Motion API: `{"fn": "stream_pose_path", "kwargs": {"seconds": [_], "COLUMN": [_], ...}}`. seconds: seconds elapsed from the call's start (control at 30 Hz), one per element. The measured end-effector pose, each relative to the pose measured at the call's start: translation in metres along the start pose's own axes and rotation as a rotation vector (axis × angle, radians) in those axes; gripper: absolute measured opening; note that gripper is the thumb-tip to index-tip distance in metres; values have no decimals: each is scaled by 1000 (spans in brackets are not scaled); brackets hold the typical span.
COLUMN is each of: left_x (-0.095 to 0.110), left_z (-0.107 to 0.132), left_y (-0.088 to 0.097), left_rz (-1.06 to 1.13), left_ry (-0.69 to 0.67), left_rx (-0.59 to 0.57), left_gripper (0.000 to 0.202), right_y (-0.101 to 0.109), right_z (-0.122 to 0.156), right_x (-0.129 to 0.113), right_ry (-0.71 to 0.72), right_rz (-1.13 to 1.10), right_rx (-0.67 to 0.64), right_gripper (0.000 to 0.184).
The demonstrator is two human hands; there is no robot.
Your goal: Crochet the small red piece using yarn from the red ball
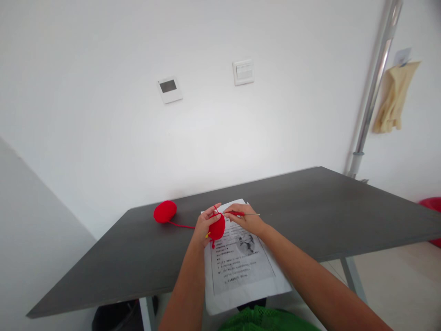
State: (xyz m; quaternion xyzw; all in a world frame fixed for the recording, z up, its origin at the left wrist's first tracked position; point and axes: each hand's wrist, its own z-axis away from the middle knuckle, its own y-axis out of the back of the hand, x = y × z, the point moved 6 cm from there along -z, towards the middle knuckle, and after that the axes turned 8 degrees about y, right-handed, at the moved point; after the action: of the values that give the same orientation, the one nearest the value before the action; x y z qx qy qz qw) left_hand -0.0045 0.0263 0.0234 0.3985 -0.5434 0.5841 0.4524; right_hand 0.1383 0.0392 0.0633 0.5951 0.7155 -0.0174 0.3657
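Observation:
My left hand (206,224) grips a small piece of red crochet work (217,228), with a strand of yarn running up over the raised fingers. A yellow stitch marker (207,235) and a short red yarn tail hang at the work's lower edge. In my right hand (248,219) is a crochet hook (237,213) with a red grip and a metal shaft, its tip close to the top of the work. Fingers hide the exact stitch. From the ball of red yarn (165,212) on the left, a strand leads to my left hand.
A printed sheet (237,271) lies under my hands and hangs over the front edge of the dark table (292,197). Behind the table rises a white wall with a switch (244,71). Gloves (396,99) hang beside a metal pipe (375,92); a black bin (117,316) stands below.

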Motion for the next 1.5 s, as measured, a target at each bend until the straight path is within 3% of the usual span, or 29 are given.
{"fn": "stream_pose_path", "kwargs": {"seconds": [0.43,0.73,0.97,1.23,1.5], "left_x": [3,0,-9,-5,-5], "left_z": [1,1,-2,0,3], "left_y": [2,4,6,-1,-6], "left_rz": [22,131,40,151,138], "left_ry": [0,67,135,85,106], "left_rx": [11,-113,-180,-248,-312], "left_gripper": [55,47,48,36,36], "right_y": [0,2,4,7,3], "right_z": [1,-2,-2,-2,1], "right_x": [17,11,12,7,15], "right_ry": [-230,-251,-270,-254,-264], "right_rz": [-446,-567,-609,-606,-683], "right_rx": [209,132,162,114,161], "right_gripper": [24,25,30,26,23]}}
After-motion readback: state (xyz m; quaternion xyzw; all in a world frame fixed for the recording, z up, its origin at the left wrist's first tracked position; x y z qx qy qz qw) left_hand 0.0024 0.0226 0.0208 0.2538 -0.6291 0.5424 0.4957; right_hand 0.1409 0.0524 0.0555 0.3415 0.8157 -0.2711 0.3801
